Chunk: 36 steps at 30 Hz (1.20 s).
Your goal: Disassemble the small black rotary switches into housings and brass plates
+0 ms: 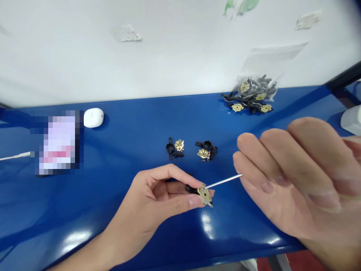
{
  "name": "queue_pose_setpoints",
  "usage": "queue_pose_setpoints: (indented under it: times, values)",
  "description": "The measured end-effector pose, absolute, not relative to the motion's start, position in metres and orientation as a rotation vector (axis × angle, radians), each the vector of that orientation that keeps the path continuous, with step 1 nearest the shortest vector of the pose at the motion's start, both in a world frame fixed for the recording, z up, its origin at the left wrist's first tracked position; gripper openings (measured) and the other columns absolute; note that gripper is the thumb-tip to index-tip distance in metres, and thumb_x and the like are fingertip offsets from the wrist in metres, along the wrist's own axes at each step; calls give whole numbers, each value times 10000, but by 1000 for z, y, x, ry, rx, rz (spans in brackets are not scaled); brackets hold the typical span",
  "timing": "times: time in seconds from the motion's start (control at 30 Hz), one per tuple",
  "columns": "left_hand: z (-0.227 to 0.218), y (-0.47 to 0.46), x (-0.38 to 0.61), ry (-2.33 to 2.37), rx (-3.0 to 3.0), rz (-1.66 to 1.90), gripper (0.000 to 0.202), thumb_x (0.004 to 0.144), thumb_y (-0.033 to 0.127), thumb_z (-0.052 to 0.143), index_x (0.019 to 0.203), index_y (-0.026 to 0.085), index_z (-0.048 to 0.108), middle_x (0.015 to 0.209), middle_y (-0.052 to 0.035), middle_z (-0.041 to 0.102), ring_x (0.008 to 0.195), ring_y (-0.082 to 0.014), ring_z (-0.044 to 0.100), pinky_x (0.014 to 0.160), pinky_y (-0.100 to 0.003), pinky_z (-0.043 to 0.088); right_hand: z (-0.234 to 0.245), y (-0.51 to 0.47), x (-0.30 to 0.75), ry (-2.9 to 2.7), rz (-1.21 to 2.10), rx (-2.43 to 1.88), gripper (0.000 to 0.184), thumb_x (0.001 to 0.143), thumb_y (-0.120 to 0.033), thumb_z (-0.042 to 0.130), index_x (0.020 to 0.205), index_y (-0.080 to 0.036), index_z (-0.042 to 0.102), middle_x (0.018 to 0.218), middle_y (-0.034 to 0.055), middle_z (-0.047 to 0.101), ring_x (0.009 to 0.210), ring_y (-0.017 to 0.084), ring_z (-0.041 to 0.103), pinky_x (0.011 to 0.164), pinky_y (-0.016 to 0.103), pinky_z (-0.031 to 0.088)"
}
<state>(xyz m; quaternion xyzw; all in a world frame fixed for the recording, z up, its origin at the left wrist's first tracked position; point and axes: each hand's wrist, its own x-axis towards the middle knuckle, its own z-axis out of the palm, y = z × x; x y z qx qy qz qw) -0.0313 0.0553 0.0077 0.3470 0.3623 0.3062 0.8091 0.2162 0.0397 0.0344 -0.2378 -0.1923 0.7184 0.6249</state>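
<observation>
Between the thumb and fingers of my left hand (158, 203) is a small black plastic part with a brass-coloured plate (205, 195) on its face. My right hand (299, 180) is curled around a screwdriver (224, 181); its handle is hidden in the fist. The thin metal shaft slants down to the left, its tip at the upper edge of the plate. Beyond my left hand lie two groups of loose pieces: a black plastic frame (170, 147) beside a brass plate (179, 145), and another black frame (207, 145) with a brass plate (203, 153) and tiny screws.
At the back right, a clear plastic bag (265, 81) holds several black-and-brass parts, with more parts (237, 107) in front of it. A blurred-out phone (59, 143) and a white earbud case (94, 117) lie on the left of the blue table (135, 139). A white wall rises behind.
</observation>
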Motion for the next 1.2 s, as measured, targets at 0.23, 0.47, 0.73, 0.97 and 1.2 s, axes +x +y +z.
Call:
queue_pose_setpoints:
  times: [0.23,0.47,0.73,0.97,1.2]
  values:
    - [8,55,-32,797,775,638,137,948,124,972,1018,238,941,1041,-45,940,977,-183,896,941,-242,715,36,43,214,-485,1664,-568,728,964,-268,846,491,-278,292,488,-12,580,539,253,393,547,468,388]
    - [7,54,-33,799,756,632,145,953,124,969,1031,245,946,1035,-34,940,964,-181,904,937,-238,721,34,42,212,-551,1661,-597,676,1007,-360,812,537,-284,332,510,7,464,578,273,372,592,460,419]
    - [7,54,-33,809,739,640,137,944,114,975,1005,235,952,998,-29,941,928,-172,907,903,-219,729,58,53,200,-621,1688,-774,667,751,-259,827,537,-277,196,464,-2,369,478,212,338,505,436,322]
    - [4,54,-33,802,738,653,117,937,131,985,1003,224,955,987,-35,939,920,-176,906,896,-230,740,50,51,203,-723,1579,-726,436,937,-354,654,667,-278,321,454,-24,321,484,208,271,536,418,352]
    - [5,55,-33,803,730,662,131,934,112,982,1006,219,957,977,-23,937,904,-168,905,891,-226,743,48,48,200,-786,1524,-837,394,1030,-313,642,654,-308,525,679,23,350,614,259,401,538,433,468]
